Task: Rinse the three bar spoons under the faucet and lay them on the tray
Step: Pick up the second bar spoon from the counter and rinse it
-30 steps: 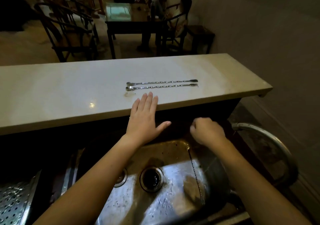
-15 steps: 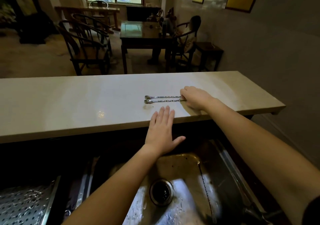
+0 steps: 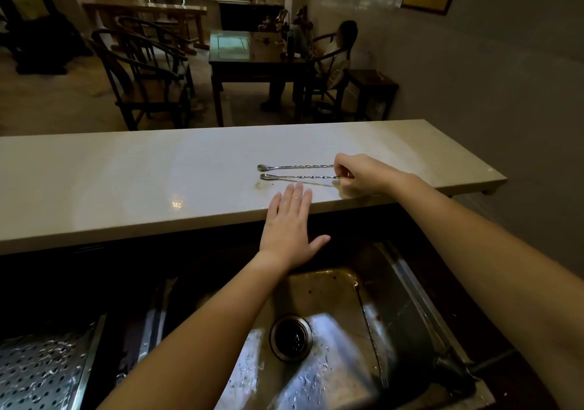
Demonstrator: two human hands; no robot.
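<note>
- Two long twisted-stem steel bar spoons are lying side by side on the pale stone tabletop (image 3: 126, 182), bowls pointing left: the far bar spoon (image 3: 294, 167) and the near bar spoon (image 3: 297, 177).
- The right hand (image 3: 363, 172) is resting on the tabletop at the spoons' right ends, its grip closing on the handle end of the near bar spoon, whose bowl end is appearing to lift slightly above its shadow.
- The far bar spoon's handle end is disappearing behind the right hand; whether the fingers are touching it cannot be told.
- The left hand (image 3: 289, 223) is lying flat and empty, fingers spread, on the tabletop's front edge, just in front of the near bar spoon and apart from it.
- A third thin twisted steel bar spoon (image 3: 368, 330) is lying in the wet stainless steel sink (image 3: 319, 378), below the tabletop, right of the round dark drain (image 3: 291, 338).
- A perforated steel tray (image 3: 41, 371) is sitting left of the sink, holding no spoons in its visible part.
</note>
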